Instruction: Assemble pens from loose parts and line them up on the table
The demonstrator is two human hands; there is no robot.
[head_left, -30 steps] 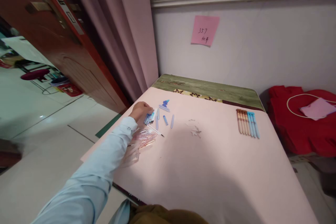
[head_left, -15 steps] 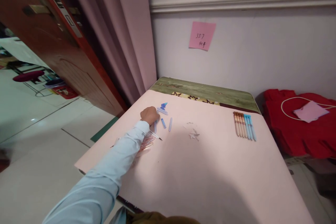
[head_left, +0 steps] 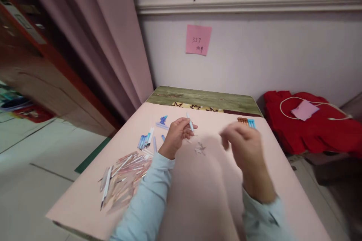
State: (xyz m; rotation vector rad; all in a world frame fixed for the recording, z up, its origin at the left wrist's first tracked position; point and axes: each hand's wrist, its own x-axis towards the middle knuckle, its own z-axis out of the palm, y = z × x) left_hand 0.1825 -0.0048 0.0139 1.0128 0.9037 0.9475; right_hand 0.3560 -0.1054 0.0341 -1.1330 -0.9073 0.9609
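My left hand (head_left: 175, 135) is raised over the pink table (head_left: 198, 196) and pinches a pale blue pen part (head_left: 189, 121) between thumb and fingers. My right hand (head_left: 242, 145) hovers to its right, blurred by motion, fingers curled; I cannot tell whether it holds anything. Between the hands lies a small heap of tiny clear springs (head_left: 200, 148). Blue pen parts (head_left: 145, 141) and a blue clip (head_left: 163, 122) lie left of my left hand.
A pile of clear pen wrappers and refills (head_left: 124, 175) lies near the table's left edge. Finished orange and blue pens (head_left: 246, 121) lie behind my right hand. A pink note (head_left: 198, 40) hangs on the wall. Red cloth (head_left: 308, 124) lies at the right, a curtain (head_left: 107, 37) at the left.
My left hand has lifted a pale blue pen part from the blue parts and moved right toward the table's middle. My right hand has come into view. The camera has swung left and down.
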